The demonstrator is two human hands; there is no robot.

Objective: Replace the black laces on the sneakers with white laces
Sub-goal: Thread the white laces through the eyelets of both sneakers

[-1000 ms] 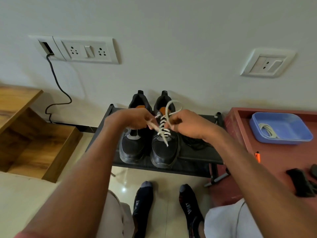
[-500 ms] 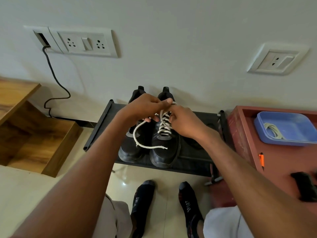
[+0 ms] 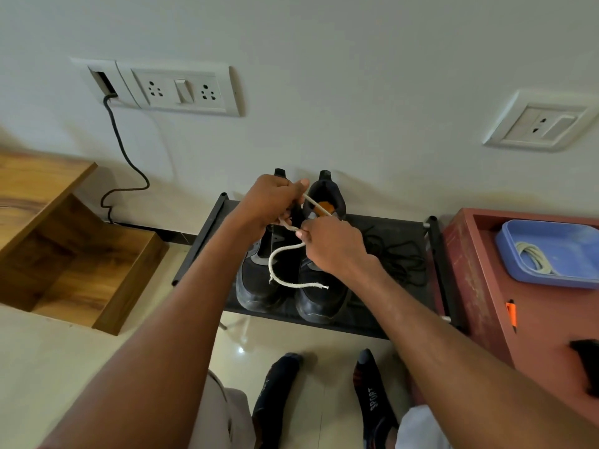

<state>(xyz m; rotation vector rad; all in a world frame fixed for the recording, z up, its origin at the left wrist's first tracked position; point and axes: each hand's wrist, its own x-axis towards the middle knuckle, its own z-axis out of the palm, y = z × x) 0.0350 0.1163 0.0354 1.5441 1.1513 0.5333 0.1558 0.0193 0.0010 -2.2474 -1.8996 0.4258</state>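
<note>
1. Over a low black shoe rack (image 3: 389, 228), a person's left hand (image 3: 272, 202) and right hand (image 3: 334, 244) each pinch the same white lace (image 3: 275, 270), both closed on it above the right-hand sneaker (image 3: 321, 293) of the pair.
2. The lace runs taut between the two hands, then droops in a slack loop with its free end lying across the toe.
3. It looks light, soft and limp; it is judged best held near the tip, where it can be steered.
4. The sneakers seem light but steady enough to stay put while the lace is pulled.
5. Count: two black sneakers, the left-hand sneaker (image 3: 256, 280) touching its mate.
6. One white lace is in hand; another coil of white lace (image 3: 534, 260) sits in one blue tray (image 3: 551, 277).
7. A tangle of black laces (image 3: 398, 257) lies on the rack beside the shoes; their number cannot be told.
</note>
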